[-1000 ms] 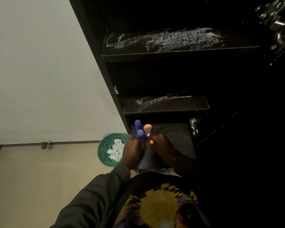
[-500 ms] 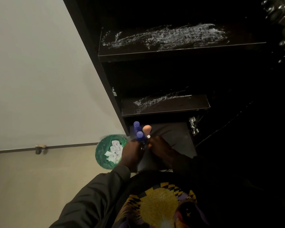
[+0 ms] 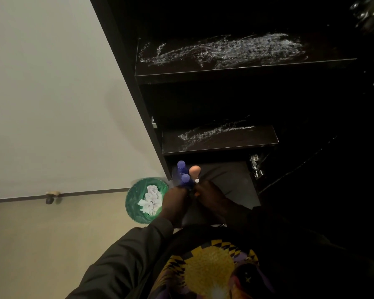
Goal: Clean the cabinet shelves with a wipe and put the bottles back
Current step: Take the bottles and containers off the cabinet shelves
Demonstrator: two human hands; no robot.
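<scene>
Bottles: two blue-capped bottles [image 3: 184, 175] and a peach-topped bottle [image 3: 195, 170], clustered at the lowest dark shelf [image 3: 231, 180].
Left hand [image 3: 174, 198]: fingers curled round the blue bottles.
Right hand [image 3: 208, 194]: at the cluster (grip too dark to tell).
Bin: round green bin [image 3: 134, 201] holding crumpled white wipes [image 3: 151, 200].
Upper shelves [image 3: 225, 139]: streaked white.

Glossy dark shelves [image 3: 244, 67] w/ smeary streaks; plastic bottles [image 3: 185, 179]; crumpled paper wipes [image 3: 151, 200].
</scene>
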